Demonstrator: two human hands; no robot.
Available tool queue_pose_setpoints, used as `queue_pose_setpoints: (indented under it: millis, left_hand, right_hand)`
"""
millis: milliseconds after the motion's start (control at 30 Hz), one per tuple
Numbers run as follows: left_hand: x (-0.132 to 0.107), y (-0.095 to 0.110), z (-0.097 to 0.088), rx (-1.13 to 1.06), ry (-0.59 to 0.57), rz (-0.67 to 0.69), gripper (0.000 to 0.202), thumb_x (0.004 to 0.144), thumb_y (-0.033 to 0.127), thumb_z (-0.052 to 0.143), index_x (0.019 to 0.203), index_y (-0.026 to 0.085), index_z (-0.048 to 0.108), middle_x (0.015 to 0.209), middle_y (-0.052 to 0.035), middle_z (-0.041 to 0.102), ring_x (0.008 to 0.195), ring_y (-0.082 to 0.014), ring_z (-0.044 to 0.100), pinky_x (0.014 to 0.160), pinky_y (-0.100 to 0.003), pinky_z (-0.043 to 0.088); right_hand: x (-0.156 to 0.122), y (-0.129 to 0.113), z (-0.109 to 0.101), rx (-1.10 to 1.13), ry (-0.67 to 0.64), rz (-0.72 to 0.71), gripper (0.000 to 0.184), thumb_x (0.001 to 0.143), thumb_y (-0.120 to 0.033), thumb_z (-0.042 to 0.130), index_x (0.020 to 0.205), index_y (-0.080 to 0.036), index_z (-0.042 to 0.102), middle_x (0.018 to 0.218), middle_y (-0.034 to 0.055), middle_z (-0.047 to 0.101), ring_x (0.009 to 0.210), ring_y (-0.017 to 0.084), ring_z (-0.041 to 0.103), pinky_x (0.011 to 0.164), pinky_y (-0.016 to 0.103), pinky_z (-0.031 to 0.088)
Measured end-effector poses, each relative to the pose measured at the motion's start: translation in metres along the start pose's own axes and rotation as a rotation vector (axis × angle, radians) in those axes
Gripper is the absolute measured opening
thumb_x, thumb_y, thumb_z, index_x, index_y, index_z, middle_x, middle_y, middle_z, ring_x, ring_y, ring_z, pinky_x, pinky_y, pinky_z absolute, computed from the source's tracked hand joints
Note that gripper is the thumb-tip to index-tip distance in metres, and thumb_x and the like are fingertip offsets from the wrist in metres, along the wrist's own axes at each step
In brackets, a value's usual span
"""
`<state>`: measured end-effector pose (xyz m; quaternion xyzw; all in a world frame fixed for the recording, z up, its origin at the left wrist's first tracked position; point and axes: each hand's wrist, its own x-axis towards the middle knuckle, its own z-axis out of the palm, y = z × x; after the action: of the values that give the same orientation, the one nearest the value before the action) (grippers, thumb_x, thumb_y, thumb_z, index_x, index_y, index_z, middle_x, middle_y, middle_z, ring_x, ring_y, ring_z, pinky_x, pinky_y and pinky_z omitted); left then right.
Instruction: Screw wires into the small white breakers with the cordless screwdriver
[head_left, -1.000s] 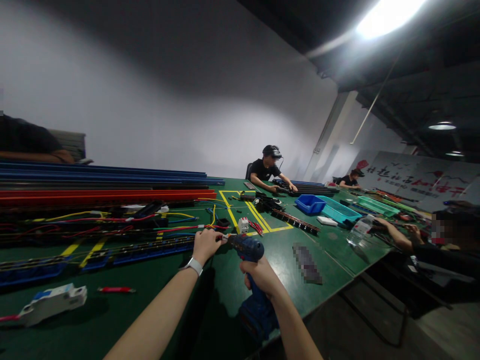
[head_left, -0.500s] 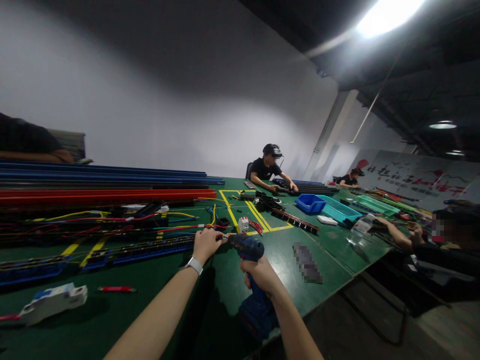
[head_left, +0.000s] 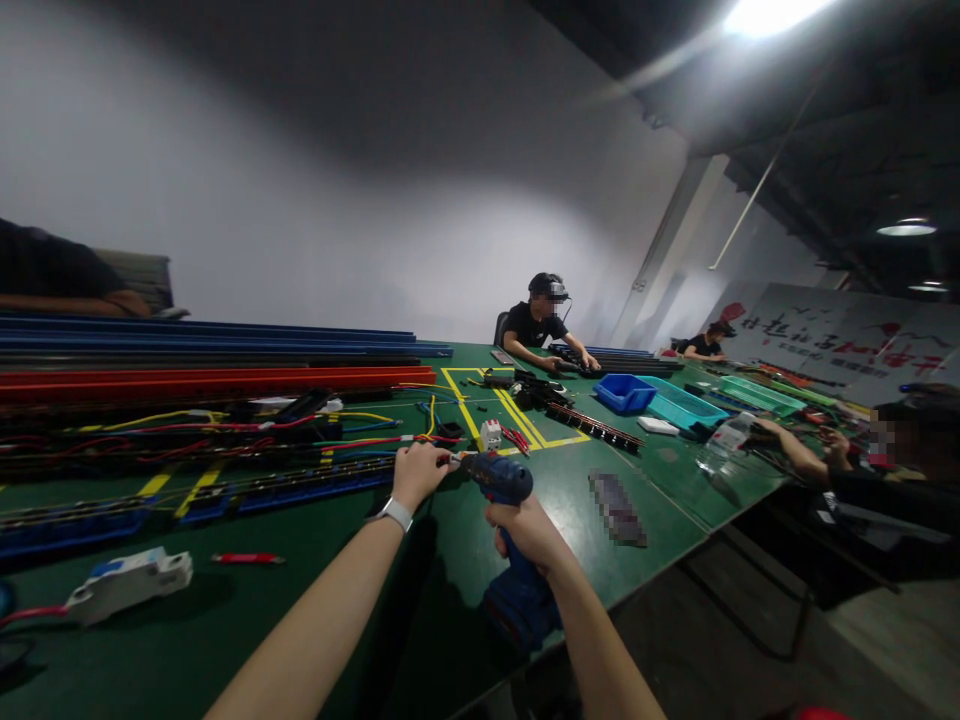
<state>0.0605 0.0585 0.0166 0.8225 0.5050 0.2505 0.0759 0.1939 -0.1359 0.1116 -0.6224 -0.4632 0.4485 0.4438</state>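
Note:
My right hand [head_left: 525,530] is wrapped round the handle of a blue cordless drill [head_left: 504,480], which points left and away over the table. Beside the drill's tip is my left hand [head_left: 418,478], its fingers closed in a pinch; what they hold is too small and covered to make out. A watch is strapped to my left wrist. Just beyond the drill stands a white circuit breaker [head_left: 490,436], with short red wires [head_left: 516,440] next to it. Another white breaker [head_left: 131,585] with a red wire lies at the near left.
Blue rail assemblies with wires [head_left: 315,484] and orange channels [head_left: 225,380] lie along the left. A phone [head_left: 617,508], a blue bin [head_left: 624,393], a teal tray [head_left: 686,404] and a bottle [head_left: 726,443] are on the right. Co-workers sit around the green table.
The view has shifted slightly, so the table items appear a little higher and further right. My hands keep about the same position at the drill's tip and handle.

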Motion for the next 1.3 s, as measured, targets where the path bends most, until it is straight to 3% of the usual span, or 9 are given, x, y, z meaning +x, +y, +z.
queue_pose_setpoints:
  millis: [233, 633, 1300]
  left_hand:
    - [0.000, -0.001, 0.001, -0.017, 0.004, 0.009, 0.040, 0.080, 0.062, 0.053, 0.102, 0.036, 0.074, 0.102, -0.0071, 0.071, 0.102, -0.0277, 0.056, 0.087, -0.038, 0.031]
    - [0.001, -0.001, 0.003, 0.004, -0.008, 0.000, 0.040, 0.080, 0.061, 0.053, 0.104, 0.036, 0.073, 0.104, -0.0071, 0.071, 0.104, -0.0282, 0.055, 0.089, -0.039, 0.031]
    - [0.000, -0.002, 0.003, 0.003, 0.016, 0.024, 0.043, 0.081, 0.064, 0.049, 0.103, 0.036, 0.073, 0.101, -0.0070, 0.070, 0.100, -0.0277, 0.055, 0.085, -0.038, 0.030]
  right_hand:
    - [-0.006, -0.007, 0.000, -0.035, 0.024, 0.072, 0.015, 0.067, -0.017, 0.054, 0.082, -0.017, 0.054, 0.040, -0.0075, 0.044, 0.036, 0.011, 0.046, 0.041, 0.022, 0.035]
    - [0.000, 0.001, -0.001, -0.014, -0.003, -0.027, 0.025, 0.066, -0.020, 0.055, 0.090, -0.017, 0.054, 0.048, -0.0088, 0.047, 0.035, 0.010, 0.047, 0.036, 0.021, 0.033]
    - [0.005, 0.007, -0.004, -0.004, -0.045, -0.052, 0.026, 0.067, -0.019, 0.054, 0.093, -0.016, 0.055, 0.053, -0.0072, 0.050, 0.035, 0.010, 0.048, 0.036, 0.020, 0.035]
